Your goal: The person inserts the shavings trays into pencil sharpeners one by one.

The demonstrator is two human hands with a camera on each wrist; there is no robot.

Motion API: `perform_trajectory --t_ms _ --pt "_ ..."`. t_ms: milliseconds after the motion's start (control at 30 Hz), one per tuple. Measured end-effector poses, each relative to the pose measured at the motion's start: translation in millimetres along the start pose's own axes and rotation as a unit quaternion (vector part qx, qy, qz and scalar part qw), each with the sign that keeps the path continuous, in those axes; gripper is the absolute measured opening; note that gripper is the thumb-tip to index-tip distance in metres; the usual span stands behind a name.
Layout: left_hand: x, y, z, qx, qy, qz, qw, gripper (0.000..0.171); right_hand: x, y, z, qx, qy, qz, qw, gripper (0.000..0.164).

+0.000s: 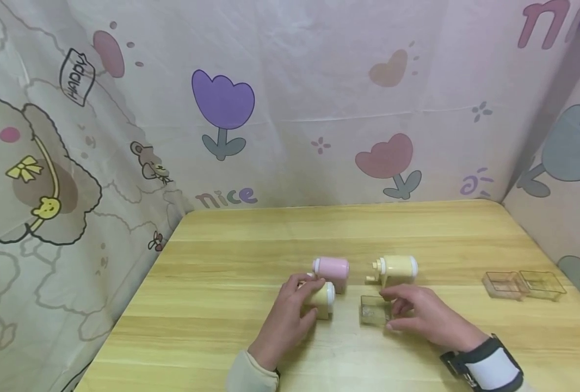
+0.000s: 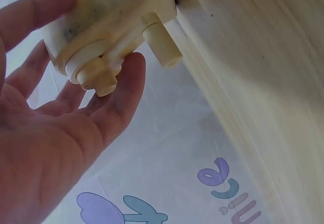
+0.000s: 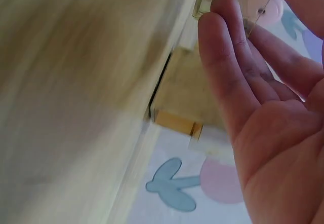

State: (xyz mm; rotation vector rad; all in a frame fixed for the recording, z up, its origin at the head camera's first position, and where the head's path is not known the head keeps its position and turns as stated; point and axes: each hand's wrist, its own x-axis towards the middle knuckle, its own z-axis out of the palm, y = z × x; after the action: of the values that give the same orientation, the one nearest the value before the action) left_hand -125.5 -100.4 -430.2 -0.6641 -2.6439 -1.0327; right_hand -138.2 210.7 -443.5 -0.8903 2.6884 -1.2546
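Note:
My left hand (image 1: 291,308) holds a pale yellow hand-crank pencil sharpener (image 1: 322,300), fingers over its top and thumb at the near side. In the left wrist view the sharpener's crank handle (image 2: 163,45) sticks out past my fingers. A clear, slightly tinted shavings drawer (image 1: 372,311) sits on the table to its right. My right hand (image 1: 419,314) pinches that drawer by its right end, index finger on the far side and thumb on the near side. Its fingers (image 3: 220,57) partly hide the drawer in the right wrist view.
A pink sharpener (image 1: 333,268) stands just behind the left hand's sharpener. Another pale yellow sharpener (image 1: 399,267) stands behind the right hand. Toward the table's right edge lie a pinkish clear drawer (image 1: 500,287) and a yellowish clear drawer (image 1: 542,286). Printed curtains (image 1: 290,109) surround the wooden table (image 1: 197,326).

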Motion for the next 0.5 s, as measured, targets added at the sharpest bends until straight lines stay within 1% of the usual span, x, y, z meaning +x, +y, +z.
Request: perform_trajectory --t_ms 167,300,500 --pt "0.9 0.6 -0.3 0.006 -0.001 0.000 1.0000 0.056 6.3 -5.6 4.6 0.000 0.000 -0.006 1.000 0.062" --pt "0.5 -0.2 0.0 0.007 -0.004 -0.004 1.0000 0.056 11.5 -8.1 6.5 -0.002 -0.003 -0.019 1.000 0.059" --pt "-0.5 -1.0 0.8 0.009 -0.001 -0.002 1.0000 0.057 20.6 -12.8 10.4 -0.004 -0.002 -0.026 1.000 0.058"
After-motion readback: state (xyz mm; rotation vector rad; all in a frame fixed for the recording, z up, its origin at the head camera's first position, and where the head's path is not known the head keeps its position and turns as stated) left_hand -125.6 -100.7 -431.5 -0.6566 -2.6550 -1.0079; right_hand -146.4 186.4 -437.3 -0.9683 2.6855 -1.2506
